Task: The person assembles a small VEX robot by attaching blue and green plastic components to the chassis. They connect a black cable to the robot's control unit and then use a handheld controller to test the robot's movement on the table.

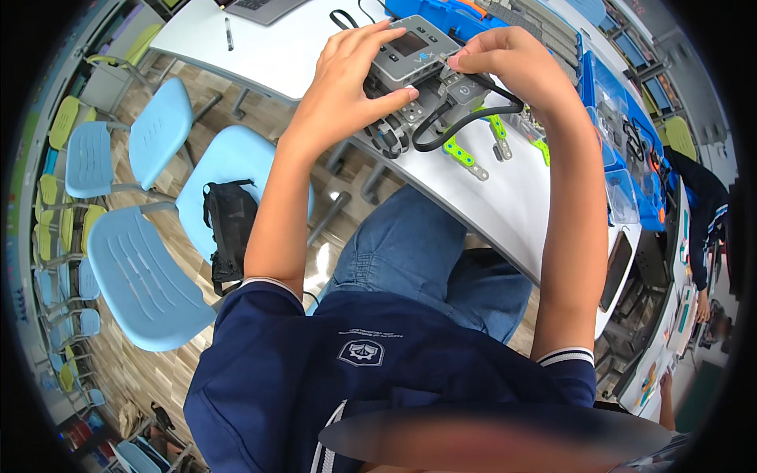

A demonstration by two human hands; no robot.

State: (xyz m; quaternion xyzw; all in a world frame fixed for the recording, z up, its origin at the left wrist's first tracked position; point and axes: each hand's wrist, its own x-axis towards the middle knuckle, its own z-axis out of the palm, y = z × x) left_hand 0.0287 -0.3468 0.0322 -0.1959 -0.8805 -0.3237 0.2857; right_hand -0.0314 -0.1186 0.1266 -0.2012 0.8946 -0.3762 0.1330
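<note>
A small wheeled robot sits on the white table, built round a grey control brick (410,49) with a small dark screen. My left hand (343,83) grips the brick's left end, fingers over its top and thumb along the near side. At the brick's right edge, my right hand (509,67) pinches a black cable (465,135) between thumb and fingertips; whether its end is in a port is hidden. The cable loops down in front of a grey motor (464,91). Below my left thumb is a black and grey wheel (388,138). Bright green arms (465,158) stick out from the robot's near side.
Blue parts bins (611,98) with clear trays line the table's right and back. A laptop (264,6) and a pen (229,34) lie at the far left. Light blue chairs (146,276) stand left, one bearing a black bag (231,229). Another person (702,213) is at far right.
</note>
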